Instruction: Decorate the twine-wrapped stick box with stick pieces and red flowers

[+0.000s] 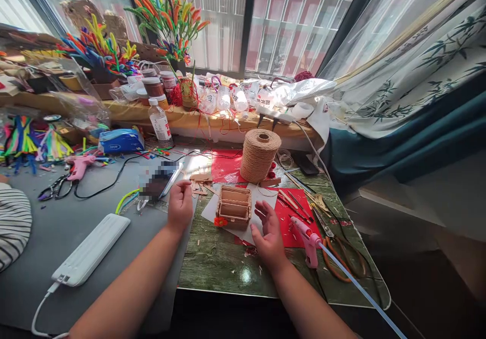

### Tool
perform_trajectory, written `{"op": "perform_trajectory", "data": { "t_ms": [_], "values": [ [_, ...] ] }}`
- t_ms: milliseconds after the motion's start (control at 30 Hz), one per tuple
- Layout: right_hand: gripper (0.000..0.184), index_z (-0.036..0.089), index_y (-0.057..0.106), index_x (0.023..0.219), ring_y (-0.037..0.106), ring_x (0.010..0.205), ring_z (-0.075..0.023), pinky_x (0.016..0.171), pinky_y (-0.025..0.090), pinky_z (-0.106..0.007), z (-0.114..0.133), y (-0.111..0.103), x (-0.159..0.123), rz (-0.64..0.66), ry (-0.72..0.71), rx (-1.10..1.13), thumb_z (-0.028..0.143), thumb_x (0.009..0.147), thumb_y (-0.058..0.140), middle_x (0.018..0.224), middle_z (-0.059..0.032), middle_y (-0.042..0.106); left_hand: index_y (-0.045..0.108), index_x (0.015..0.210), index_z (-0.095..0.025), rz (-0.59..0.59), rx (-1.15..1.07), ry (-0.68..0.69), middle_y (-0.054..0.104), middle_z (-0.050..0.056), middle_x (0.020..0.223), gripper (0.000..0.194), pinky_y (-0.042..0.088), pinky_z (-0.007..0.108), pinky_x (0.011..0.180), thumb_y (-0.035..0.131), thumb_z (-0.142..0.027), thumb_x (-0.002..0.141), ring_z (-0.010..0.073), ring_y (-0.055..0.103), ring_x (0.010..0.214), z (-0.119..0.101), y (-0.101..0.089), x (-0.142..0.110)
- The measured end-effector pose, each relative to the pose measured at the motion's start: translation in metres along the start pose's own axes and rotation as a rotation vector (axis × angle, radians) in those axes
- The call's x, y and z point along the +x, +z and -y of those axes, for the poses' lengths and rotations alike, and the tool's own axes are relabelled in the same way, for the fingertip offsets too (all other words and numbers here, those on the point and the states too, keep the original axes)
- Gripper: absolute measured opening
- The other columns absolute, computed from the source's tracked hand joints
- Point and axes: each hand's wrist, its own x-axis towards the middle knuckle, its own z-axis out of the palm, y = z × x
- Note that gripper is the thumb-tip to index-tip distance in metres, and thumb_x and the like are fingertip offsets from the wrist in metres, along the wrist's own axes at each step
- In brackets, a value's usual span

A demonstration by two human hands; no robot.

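A small brown wooden box with slats and compartments (pixel 234 202) stands on a white sheet (pixel 210 210), with an orange-red flower (pixel 220 221) at its lower left corner. My right hand (pixel 269 232) is just right of the box, palm turned towards it, fingers apart and holding nothing. To the left of the box, my left hand (pixel 180 205) is raised with its fingers curled in; whether anything is inside them is hidden. Beside that hand leans a phone (pixel 171 179), its screen blurred out. Thin wooden pieces (pixel 201 182) lie behind the box.
A twine spool (pixel 261 157) stands behind the box. At right are a pink glue gun (pixel 307 238) with a long glue stick, orange-handled scissors (pixel 337 258) and red paper (pixel 292 212). A white power bank (pixel 91 248) lies left. Another person's striped sleeve (pixel 14 222) shows at the left edge.
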Motion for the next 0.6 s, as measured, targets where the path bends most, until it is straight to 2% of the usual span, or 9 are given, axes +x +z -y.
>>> {"op": "perform_trajectory", "data": {
  "t_ms": [67,133,233,300,367,433,600],
  "values": [
    [0.066,0.031,0.034,0.155,0.05,0.141,-0.0323,0.12,0.038,-0.063,-0.002,0.002,-0.001,-0.045,-0.016,-0.029,0.027,0.095,0.061,0.153,-0.0136,0.047,0.055,0.124,-0.025,0.115,0.018,0.106,0.06,0.006,0.11,0.039,0.052,0.034,0.086,0.066,-0.047,0.093,0.0196,0.061,0.094,0.001,-0.001,-0.003],
    [0.069,0.03,0.031,0.156,0.049,0.141,-0.0322,0.12,0.037,-0.063,-0.002,0.004,-0.001,-0.065,-0.05,-0.072,0.028,0.094,0.061,0.153,-0.014,0.046,0.049,0.135,-0.026,0.315,-0.025,0.187,0.055,0.011,0.133,0.054,0.051,0.041,0.097,0.068,-0.051,0.09,0.0262,0.059,0.117,0.001,-0.003,-0.004],
    [0.075,0.031,0.028,0.157,0.046,0.144,-0.0328,0.119,0.038,-0.062,0.001,0.007,-0.001,-0.035,-0.105,-0.156,0.029,0.091,0.062,0.156,-0.0133,0.043,0.033,0.155,-0.029,0.644,-0.023,0.211,0.04,0.015,0.157,0.097,0.042,0.053,0.114,0.082,-0.056,0.076,0.0375,0.045,0.141,-0.002,-0.01,-0.006],
    [0.077,0.032,0.027,0.158,0.043,0.147,-0.0334,0.12,0.037,-0.062,0.005,0.009,-0.001,-0.004,-0.133,-0.199,0.029,0.089,0.064,0.159,-0.0124,0.039,0.023,0.162,-0.033,0.766,0.071,0.21,0.034,0.014,0.163,0.123,0.033,0.058,0.12,0.093,-0.054,0.062,0.0426,0.037,0.147,-0.005,-0.014,-0.01],
    [0.078,0.032,0.028,0.158,0.038,0.15,-0.0337,0.122,0.034,-0.062,0.008,0.011,0.0,0.02,-0.131,-0.214,0.031,0.089,0.065,0.162,-0.0116,0.036,0.017,0.165,-0.036,0.8,0.161,0.233,0.034,0.012,0.164,0.135,0.031,0.061,0.12,0.096,-0.05,0.056,0.0453,0.035,0.148,-0.006,-0.016,-0.015],
    [0.082,0.031,0.027,0.159,0.034,0.153,-0.0341,0.124,0.031,-0.063,0.01,0.011,0.004,0.069,-0.089,-0.221,0.034,0.089,0.069,0.165,-0.0114,0.033,0.014,0.166,-0.037,0.789,0.22,0.271,0.039,0.011,0.161,0.138,0.031,0.061,0.119,0.096,-0.045,0.055,0.0463,0.039,0.145,-0.005,-0.015,-0.019],
    [0.11,0.031,0.019,0.164,0.026,0.157,-0.0335,0.125,0.025,-0.062,0.006,0.008,0.029,0.277,0.053,-0.226,0.04,0.077,0.086,0.171,-0.0131,0.025,0.009,0.167,-0.035,0.745,0.309,0.337,0.051,0.013,0.15,0.135,0.031,0.061,0.115,0.091,-0.04,0.06,0.0472,0.047,0.135,0.004,-0.01,-0.023]
  ]
}}
